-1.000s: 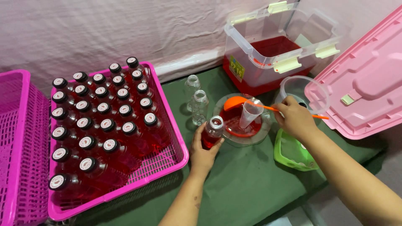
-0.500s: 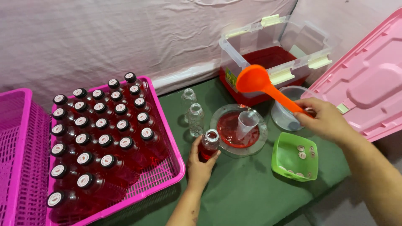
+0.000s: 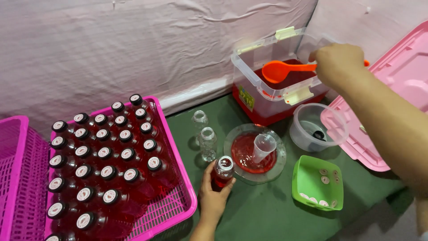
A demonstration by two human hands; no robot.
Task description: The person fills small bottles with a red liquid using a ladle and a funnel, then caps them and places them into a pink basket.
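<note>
Holding a small uncapped bottle (image 3: 222, 172) upright on the green table (image 3: 267, 214), left hand (image 3: 213, 196) fingers wrapped round its base, beside the glass dish (image 3: 254, 154) of red liquid with a clear funnel (image 3: 263, 146). Gripping an orange ladle (image 3: 285, 70) in the closed right hand (image 3: 337, 62), bowl over the clear lidless tub (image 3: 272, 85) of red liquid. Risking drips on the way across, or tipping the open bottle. Nearby: two empty bottles (image 3: 204, 134), capped full bottles in a pink crate (image 3: 147, 187), seals in a green tray (image 3: 317, 183).

Looks to me like a makeshift home bottling spot: green mat (image 3: 267, 214) on the floor, cloth-draped wall (image 3: 133, 49), pink crate (image 3: 178, 187) of capped red bottles (image 3: 129, 175).
</note>
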